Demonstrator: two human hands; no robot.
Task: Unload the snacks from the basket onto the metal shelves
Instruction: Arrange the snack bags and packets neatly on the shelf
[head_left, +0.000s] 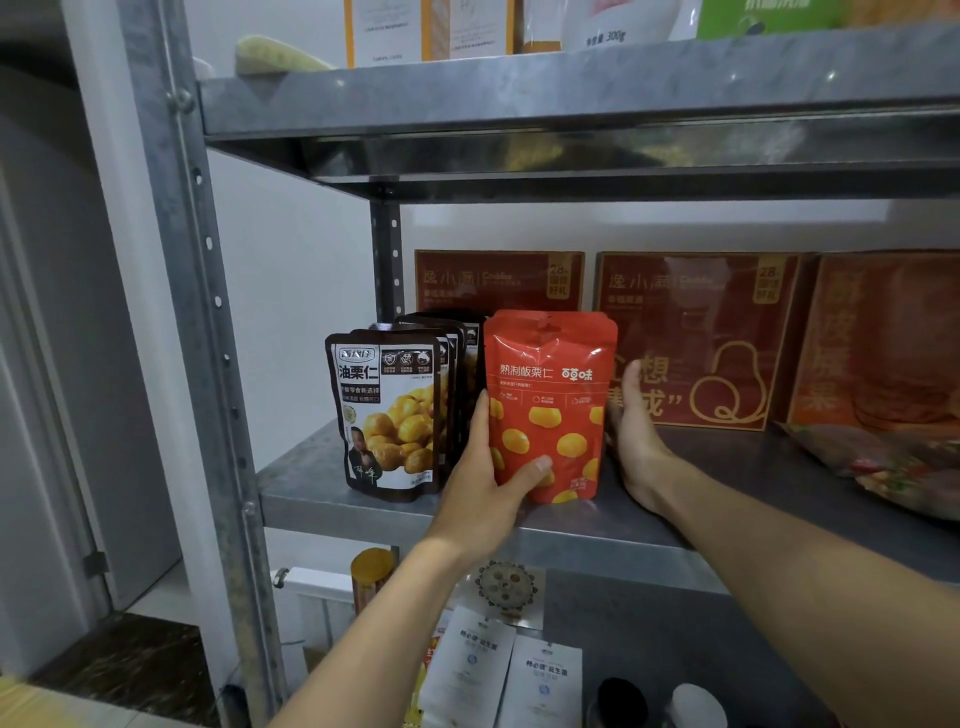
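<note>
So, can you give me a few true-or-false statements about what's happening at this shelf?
1. The red pouch is upright on the middle shelf. True.
2. Only one hand is at it. False: the left hand grips its left edge, thumb across the front, and the right hand is open at its right side.
3. The dark pouches stand to its right. False: they stand in a row to its left.
4. Large red boxes stand behind it at the back of the shelf. True.
5. The shelf below is bare. False: white packets lie there.
</note>
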